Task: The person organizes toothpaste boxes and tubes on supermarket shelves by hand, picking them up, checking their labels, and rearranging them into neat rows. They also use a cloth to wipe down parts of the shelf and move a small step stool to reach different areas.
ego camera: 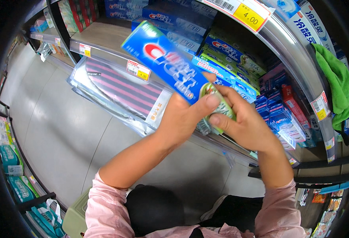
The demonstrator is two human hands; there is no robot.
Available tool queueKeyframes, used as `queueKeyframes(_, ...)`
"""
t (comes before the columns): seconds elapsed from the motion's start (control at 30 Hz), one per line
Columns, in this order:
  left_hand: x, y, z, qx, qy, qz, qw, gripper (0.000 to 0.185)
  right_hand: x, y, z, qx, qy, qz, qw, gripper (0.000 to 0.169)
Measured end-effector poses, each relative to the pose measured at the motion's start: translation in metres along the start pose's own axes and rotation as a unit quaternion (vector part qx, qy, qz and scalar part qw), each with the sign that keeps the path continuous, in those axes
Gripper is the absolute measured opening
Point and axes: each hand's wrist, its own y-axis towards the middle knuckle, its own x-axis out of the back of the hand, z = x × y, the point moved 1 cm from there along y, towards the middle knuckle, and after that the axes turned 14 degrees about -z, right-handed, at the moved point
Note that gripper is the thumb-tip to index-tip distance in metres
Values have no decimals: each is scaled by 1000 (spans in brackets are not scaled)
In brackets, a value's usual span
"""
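A blue and green Crest toothpaste box (168,65) is held tilted in front of a store shelf. My left hand (181,117) grips its lower end, the thumb lying across the printed face. My right hand (248,122) holds the same end from the other side, with its thumb near the bottom corner. Behind the box, blue Crest cartons (174,22) are stacked on the shelf. Beside them lie green and blue Crest cartons (235,58). Part of the held box is hidden under my fingers.
Striped fabric in clear packaging (124,86) juts out at the shelf front, left of my hands. A green cloth (336,83) hangs over the upper shelf edge at right. Small toothpaste boxes (284,119) stand right of my hands. A green bin-like container (77,212) is beside my leg.
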Motion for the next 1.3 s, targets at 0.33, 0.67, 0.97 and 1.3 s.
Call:
queueKeyframes(0.33, 21, 26, -5, -23, 146, -108, 983, 47, 97, 31, -18, 104, -424, -166, 884, 39)
queueKeyframes(0.67, 15, 43, -9, -348, 463, 7, 815, 53, 102, 61, -58, 24, -611, -124, 781, 49)
queueKeyframes(0.97, -6, 97, -11, -358, 591, -8, 723, 53, 88, 73, -38, 112, -621, -126, 766, 52)
queueKeyframes(1.3, -16, 128, 0, -367, 664, 24, 651, 52, 97, 99, -51, 28, -619, -81, 781, 43)
